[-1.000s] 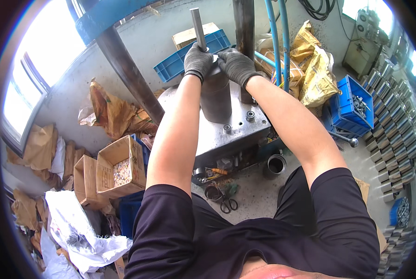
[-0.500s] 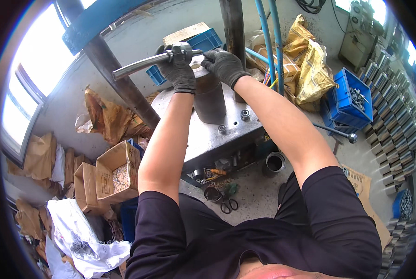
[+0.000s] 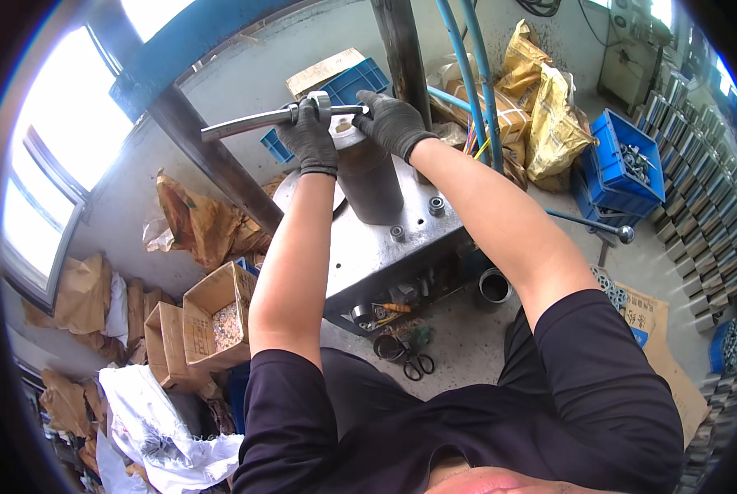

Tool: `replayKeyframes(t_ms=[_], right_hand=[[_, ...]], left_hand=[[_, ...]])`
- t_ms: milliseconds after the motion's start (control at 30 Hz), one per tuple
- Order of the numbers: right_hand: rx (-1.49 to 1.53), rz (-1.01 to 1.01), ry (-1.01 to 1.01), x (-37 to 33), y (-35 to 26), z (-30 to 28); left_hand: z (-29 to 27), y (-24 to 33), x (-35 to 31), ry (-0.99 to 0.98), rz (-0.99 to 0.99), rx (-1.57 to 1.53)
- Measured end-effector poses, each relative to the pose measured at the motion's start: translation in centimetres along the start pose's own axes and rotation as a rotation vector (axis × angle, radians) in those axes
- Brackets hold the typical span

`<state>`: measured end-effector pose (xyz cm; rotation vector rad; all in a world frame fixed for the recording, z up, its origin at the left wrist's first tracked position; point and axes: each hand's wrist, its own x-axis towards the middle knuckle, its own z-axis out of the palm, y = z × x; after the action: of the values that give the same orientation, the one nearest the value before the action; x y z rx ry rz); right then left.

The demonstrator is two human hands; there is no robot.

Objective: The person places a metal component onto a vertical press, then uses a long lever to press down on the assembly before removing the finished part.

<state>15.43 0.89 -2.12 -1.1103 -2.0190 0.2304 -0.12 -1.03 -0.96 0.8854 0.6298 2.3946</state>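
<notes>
In my gloved left hand (image 3: 311,140) is a long steel shaft (image 3: 241,125), held nearly level with its thick end pointing left. A wide metal collar (image 3: 322,107) sits on the shaft just beyond my fingers. My gloved right hand (image 3: 395,125) is closed at the shaft's thin right tip; whether a small part is pinched there is hidden. Below the shaft stands a dark upright cylinder (image 3: 370,185) with a hole in its pale top. It rests on a metal worktable (image 3: 364,259). Two small metal rings, one nearer (image 3: 397,234) and one farther right (image 3: 437,206), lie beside it.
Dark press columns (image 3: 405,58) and blue pipes (image 3: 465,78) rise behind the table. A lever with a ball end (image 3: 625,235) juts out right. Blue crates (image 3: 628,185) and stacked metal cylinders (image 3: 690,198) stand right; cardboard boxes (image 3: 195,329) stand left.
The view has shifted slightly. Both hands keep the shaft above the cylinder, and its thick end has tipped up a little, so it lies closer to level.
</notes>
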Motion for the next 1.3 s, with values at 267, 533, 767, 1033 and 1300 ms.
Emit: replayKeyframes(t_ms=[267,533,767,1033,1300], right_hand=[[0.028,-0.013,0.012,-0.2,0.0,0.1],[0.027,-0.033,0.055,0.0,0.3,0.6],[0.005,-0.074,0.056,0.1,0.4,0.7],[0.012,-0.081,0.037,-0.9,0.9,0.1],[-0.148,-0.509,-0.243,-15.6,2.6,-13.2]], left_hand=[[-0.7,-0.9,0.3,-0.029,0.034,-0.019],[-1.3,-1.3,0.7,-0.112,0.031,-0.065],[-1.1,-1.6,0.8,-0.090,0.036,-0.073],[0.0,-0.9,1.3,-0.011,0.032,0.098],[2.6,1.1,1.6,-0.234,0.000,0.085]])
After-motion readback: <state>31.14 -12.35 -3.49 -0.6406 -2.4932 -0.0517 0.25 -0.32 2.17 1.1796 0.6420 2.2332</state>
